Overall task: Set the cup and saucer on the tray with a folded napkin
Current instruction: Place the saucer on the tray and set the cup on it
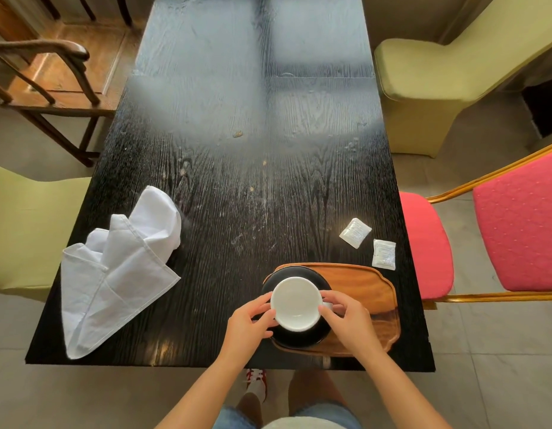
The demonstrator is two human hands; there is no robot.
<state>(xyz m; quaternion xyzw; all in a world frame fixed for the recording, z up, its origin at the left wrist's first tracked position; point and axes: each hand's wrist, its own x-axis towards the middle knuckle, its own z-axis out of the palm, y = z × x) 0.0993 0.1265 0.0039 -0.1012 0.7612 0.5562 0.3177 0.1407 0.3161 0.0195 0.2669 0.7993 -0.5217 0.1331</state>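
Observation:
A white cup (295,301) sits upright and empty over a black saucer (302,339), which rests on the left part of a wooden tray (370,292) near the table's front edge. My left hand (250,323) grips the cup's left side. My right hand (345,320) holds its right side, where the handle is, fingers covering most of it. A white cloth napkin (113,267) lies loose and rumpled on the table to the left, well apart from the tray.
Two small white sachets (355,233) (383,254) lie just beyond the tray's far right corner. The dark wooden table (237,181) is ringed by a red chair (429,243) on the right, green chairs (20,230) and a wooden chair (51,75).

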